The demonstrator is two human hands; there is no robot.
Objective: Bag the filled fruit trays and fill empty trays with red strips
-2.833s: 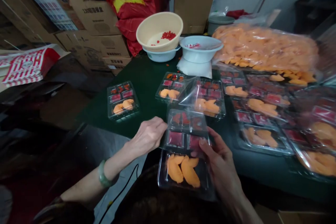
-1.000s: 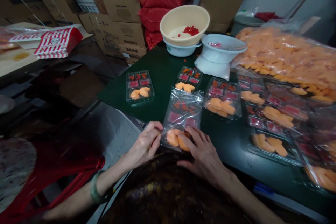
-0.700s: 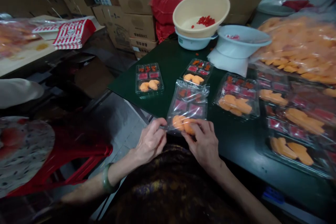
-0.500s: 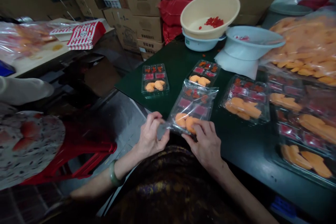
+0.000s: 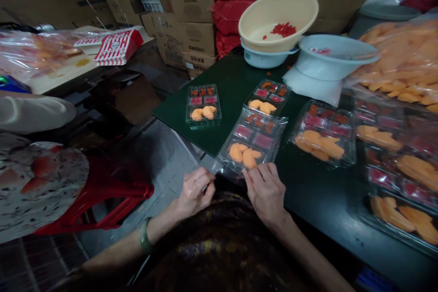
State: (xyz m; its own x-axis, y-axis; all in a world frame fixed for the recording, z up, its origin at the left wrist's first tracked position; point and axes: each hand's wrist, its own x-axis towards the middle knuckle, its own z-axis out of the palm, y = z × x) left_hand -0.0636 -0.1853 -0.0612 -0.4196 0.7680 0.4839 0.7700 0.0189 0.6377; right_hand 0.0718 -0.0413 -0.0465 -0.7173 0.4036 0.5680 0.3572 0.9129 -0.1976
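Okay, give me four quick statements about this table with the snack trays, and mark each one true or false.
1. The left hand and the right hand are both at the near end of the bagged tray. True.
2. The cream bowl is empty. False: it holds a few red pieces.
3. The cream bowl sits in a pale blue bowl. True.
4. The green bracelet is on the right wrist. False: it is on the left wrist.
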